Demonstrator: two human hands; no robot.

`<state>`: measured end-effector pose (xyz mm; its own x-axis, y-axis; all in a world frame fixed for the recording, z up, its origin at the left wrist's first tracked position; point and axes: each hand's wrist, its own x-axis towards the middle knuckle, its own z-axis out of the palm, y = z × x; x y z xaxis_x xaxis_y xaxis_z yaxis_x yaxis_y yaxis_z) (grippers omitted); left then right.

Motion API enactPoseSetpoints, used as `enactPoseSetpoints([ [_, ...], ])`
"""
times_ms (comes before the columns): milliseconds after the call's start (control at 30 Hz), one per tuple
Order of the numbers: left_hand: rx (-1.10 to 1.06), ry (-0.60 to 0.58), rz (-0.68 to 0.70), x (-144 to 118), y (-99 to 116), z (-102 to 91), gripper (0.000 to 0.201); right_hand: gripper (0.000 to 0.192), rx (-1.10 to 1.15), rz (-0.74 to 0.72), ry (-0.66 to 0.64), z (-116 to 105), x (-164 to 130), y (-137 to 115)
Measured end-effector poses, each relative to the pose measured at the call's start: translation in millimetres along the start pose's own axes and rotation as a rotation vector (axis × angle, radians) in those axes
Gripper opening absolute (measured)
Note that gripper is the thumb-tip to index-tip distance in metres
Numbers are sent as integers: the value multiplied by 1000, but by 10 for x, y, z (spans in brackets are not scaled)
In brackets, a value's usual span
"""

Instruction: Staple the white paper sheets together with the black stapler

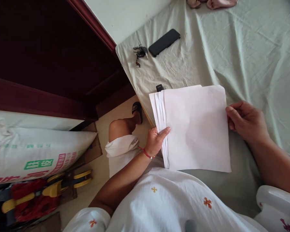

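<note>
A stack of white paper sheets point(195, 129) lies tilted in front of my body, its left edges fanned out in several layers. My left hand point(156, 139) grips the stack at its left edge, thumb on top and the other fingers hidden underneath. A red bracelet circles that wrist. At the upper right edge of the paper is my right hand point(245, 120), its fingers curled and the thumb and fingertips pinched at the top sheet's side. The front sheet looks blank. A small black object point(159, 87) peeks out behind the stack's upper left corner.
A pale green sheet point(256, 58) covers the bed-like surface. On it lie a black phone-like object point(164, 42), a bunch of keys point(140, 51) and pink cloth point(219, 3). To the left are dark red furniture point(38, 96), a printed white sack point(43, 151) and a yellow-and-red item point(33, 196).
</note>
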<state>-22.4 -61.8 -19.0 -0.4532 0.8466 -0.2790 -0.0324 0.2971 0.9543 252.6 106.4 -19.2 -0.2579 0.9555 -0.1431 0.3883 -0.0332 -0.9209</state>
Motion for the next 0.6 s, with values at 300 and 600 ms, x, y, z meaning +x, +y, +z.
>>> enactPoseSetpoints([
  [300, -494, 368, 66, 107, 432, -18, 40, 51, 294, -23, -491, -286, 7, 111],
  [600, -704, 330, -13, 153, 451, 266, 45, 58, 391, 12, -880, -57, -109, 2],
])
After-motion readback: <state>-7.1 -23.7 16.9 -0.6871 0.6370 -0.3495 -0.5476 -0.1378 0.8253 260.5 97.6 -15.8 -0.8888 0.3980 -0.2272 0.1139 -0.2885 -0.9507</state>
